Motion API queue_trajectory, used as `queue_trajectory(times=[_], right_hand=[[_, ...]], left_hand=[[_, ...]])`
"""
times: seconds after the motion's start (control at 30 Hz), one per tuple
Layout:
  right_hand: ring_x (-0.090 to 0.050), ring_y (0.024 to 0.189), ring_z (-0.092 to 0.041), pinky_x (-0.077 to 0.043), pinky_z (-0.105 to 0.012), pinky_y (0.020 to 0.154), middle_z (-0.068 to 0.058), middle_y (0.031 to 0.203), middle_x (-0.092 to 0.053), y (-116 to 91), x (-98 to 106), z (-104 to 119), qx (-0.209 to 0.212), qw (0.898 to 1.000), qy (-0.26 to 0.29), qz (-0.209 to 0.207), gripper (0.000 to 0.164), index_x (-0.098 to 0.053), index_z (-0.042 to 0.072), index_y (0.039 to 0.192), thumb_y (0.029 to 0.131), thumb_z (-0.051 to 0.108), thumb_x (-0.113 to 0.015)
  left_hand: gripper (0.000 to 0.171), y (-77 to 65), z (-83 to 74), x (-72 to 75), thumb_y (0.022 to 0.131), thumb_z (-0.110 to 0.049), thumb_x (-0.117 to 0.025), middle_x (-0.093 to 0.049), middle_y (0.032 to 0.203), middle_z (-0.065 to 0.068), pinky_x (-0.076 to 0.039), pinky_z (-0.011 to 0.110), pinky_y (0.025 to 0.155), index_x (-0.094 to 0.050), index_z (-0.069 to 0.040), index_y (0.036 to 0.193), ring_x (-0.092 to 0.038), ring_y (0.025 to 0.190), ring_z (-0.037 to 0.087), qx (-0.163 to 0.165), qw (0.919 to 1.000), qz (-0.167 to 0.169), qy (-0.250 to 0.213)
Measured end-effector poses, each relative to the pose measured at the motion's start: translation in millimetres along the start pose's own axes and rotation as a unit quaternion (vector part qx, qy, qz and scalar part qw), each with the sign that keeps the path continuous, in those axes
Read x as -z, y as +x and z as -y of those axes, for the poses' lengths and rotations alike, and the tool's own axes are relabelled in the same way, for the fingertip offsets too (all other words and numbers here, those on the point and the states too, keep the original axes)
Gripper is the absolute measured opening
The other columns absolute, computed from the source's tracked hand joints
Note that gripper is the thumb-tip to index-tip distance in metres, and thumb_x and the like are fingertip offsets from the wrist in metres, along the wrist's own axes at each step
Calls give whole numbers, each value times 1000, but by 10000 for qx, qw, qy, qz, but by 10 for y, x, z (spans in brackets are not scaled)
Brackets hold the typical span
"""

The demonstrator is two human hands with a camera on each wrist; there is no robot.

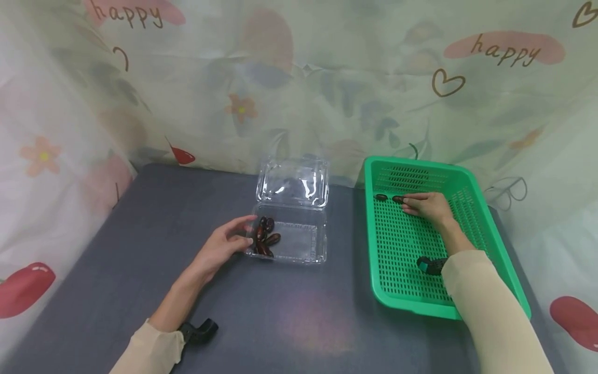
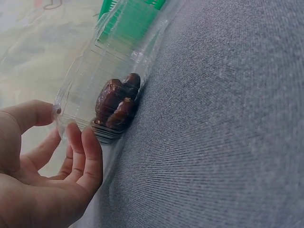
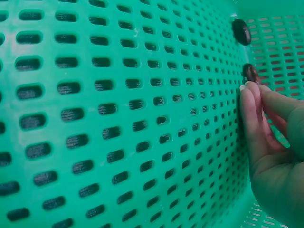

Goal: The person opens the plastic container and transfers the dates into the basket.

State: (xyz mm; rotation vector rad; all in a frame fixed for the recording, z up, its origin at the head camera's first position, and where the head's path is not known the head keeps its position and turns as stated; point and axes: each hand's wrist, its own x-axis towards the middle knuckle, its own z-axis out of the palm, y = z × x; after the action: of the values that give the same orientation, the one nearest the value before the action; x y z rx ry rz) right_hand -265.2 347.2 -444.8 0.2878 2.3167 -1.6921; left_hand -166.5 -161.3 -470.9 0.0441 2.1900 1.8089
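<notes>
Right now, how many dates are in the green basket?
2 in view. One date lies near the far left corner of the green basket; a second date, just right of it, is at the fingers of the right hand, which may hide others.

The head view looks forward and down from above, taking in the grey cloth-covered tabletop (image 1: 299, 301) and the pale curtain printed with flowers and hearts (image 1: 327, 109) behind it. The left wrist view sits low over the tabletop, tilted sideways, close to the left hand (image 1: 220, 249); it shares with the head view the clear plastic hinged box (image 1: 294, 241) and, farther off, part of the green plastic perforated basket (image 1: 402, 239). The right wrist view, also tilted, looks closely along the basket's floor, sharing the right hand (image 1: 430, 206) with the head view.
</notes>
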Motion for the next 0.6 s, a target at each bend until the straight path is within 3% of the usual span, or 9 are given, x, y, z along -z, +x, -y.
queue_trajectory(times=[0.27, 0.6], right_hand=[[-70, 89, -5, -52, -29, 90, 5, 97, -69, -62, 34, 84, 76, 10000, 48, 15, 46, -44, -12, 141, 102, 8, -55], [-68, 90, -6, -53, -24, 85, 6, 102, -68, -210, -28, 496, 864, 9954, 426, 19, 54, -44, -11, 141, 98, 16, -63]], left_hand=[[55, -4, -10, -9, 94, -7, -64, -50, 125, 15, -52, 35, 81, -49, -17, 146, -63, 92, 21, -28, 10000, 15, -12], [56, -16, -36, -4, 94, -6, -64, -49, 128, 17, -53, 33, 81, -48, -15, 146, -63, 96, 24, -69, 9999, 32, -66]])
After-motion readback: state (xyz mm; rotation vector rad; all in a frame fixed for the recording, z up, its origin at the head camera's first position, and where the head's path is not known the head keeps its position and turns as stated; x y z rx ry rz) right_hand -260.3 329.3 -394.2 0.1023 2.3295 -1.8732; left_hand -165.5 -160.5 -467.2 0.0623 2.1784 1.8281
